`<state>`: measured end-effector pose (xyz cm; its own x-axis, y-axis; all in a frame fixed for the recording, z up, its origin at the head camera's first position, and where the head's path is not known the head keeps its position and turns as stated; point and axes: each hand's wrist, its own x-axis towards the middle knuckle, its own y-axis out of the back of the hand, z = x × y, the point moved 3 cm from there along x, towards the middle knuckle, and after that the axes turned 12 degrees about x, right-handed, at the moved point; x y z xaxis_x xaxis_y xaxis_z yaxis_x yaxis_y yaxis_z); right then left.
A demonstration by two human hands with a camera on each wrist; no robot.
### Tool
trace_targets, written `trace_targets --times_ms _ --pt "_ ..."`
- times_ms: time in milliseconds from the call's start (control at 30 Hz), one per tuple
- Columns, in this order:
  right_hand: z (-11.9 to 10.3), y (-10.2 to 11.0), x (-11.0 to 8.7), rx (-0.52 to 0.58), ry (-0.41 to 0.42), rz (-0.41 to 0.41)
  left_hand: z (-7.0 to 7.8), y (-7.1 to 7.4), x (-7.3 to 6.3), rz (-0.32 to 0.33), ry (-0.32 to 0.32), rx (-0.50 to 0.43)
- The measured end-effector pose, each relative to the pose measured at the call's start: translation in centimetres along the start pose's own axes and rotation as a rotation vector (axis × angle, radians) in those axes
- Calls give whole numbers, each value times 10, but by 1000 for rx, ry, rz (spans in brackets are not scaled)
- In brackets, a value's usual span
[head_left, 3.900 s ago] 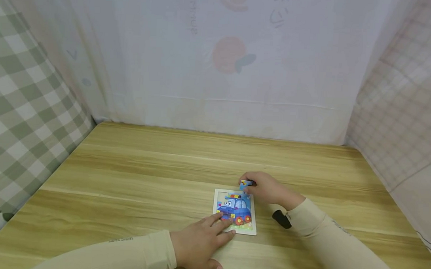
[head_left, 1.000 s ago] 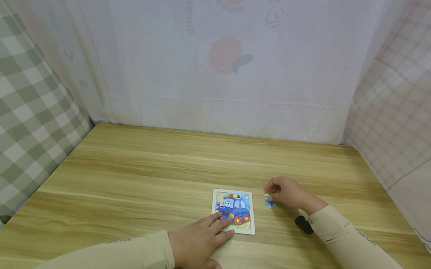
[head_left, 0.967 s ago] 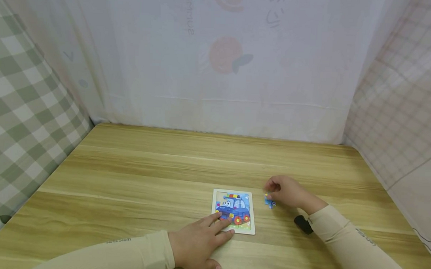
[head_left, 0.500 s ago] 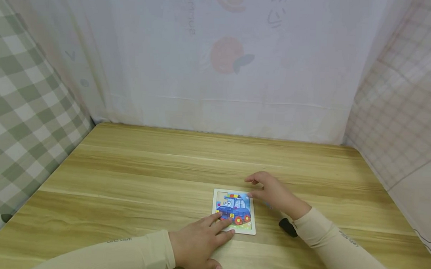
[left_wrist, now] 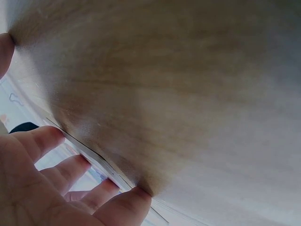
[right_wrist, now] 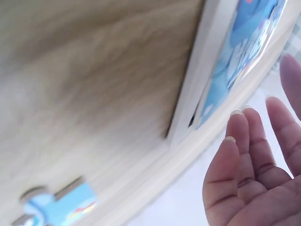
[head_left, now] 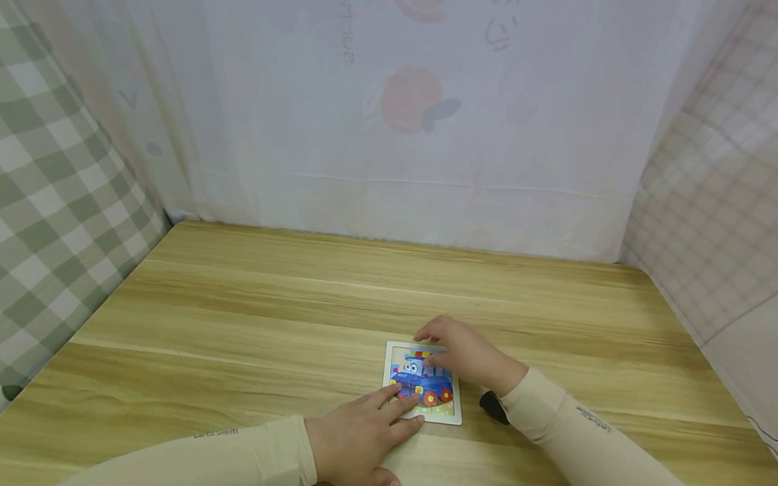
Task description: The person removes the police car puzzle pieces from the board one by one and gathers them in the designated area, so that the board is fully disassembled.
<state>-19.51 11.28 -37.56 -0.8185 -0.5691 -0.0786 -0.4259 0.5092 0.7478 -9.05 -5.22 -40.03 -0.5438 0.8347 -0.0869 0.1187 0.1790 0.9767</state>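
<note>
A framed jigsaw puzzle [head_left: 457, 410] with a blue cartoon police car lies on the table, its upper left corner showing bare tan backing. My left hand [head_left: 359, 442] rests flat at the lower left of the puzzle, spread fingertips on its frame and picture. Over the upper right part hovers my right hand [head_left: 465, 353], fingers loosely bent and nothing between them; it covers part of the car's roof and the sky. In the right wrist view a loose blue puzzle piece [right_wrist: 70, 205] lies on the wood beside the frame; in the head view the right hand hides it.
The wood-grain table [head_left: 265, 303] runs back to a pale printed curtain [head_left: 303, 125]. Checked cloth [head_left: 43, 188] hangs at the left and more cloth [head_left: 719, 176] at the right. A black object [head_left: 494, 407] sits under the right wrist and moves with it.
Earlier the right hand held the puzzle piece above the frame, then put it on the table to the right. It has let go and moved left over the puzzle. The left hand stays put.
</note>
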Motion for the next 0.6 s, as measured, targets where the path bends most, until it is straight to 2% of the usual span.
trace_targets --times_ms 267,600 --pt "-5 -6 7 -25 -90 -13 0 1 -1 7 -3 -2" --pt "-14 -12 8 -105 -139 -35 -1 -1 -1 13 -8 1"
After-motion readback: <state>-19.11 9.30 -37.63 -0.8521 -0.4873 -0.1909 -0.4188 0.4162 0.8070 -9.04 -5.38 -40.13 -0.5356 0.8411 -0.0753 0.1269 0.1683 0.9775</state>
